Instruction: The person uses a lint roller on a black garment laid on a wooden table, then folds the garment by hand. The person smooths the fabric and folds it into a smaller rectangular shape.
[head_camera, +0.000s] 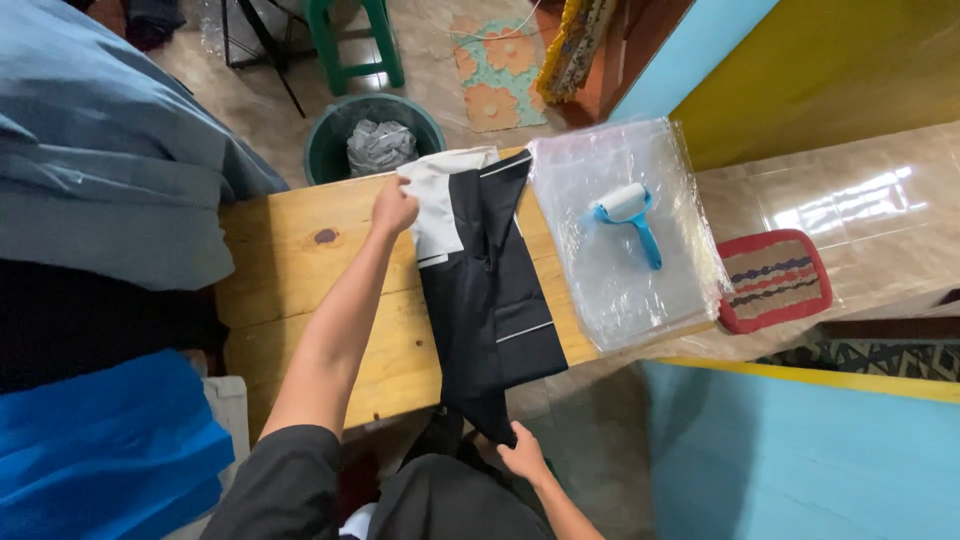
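Note:
A black garment with a white lining (487, 280) lies stretched across a light wooden table (300, 290), its near end hanging over the table's front edge. My left hand (394, 208) grips the white fabric at the garment's far end. My right hand (522, 455) pinches the dark tip of the garment below the table edge, close to my body.
A blue lint roller (628, 214) rests on a stack of clear plastic bags (640, 290) at the table's right end. Behind the table stands a green bin (340, 125). Folded grey and blue cloth (100, 170) piles up at left. A red woven mat (773, 278) lies on the tiled ledge.

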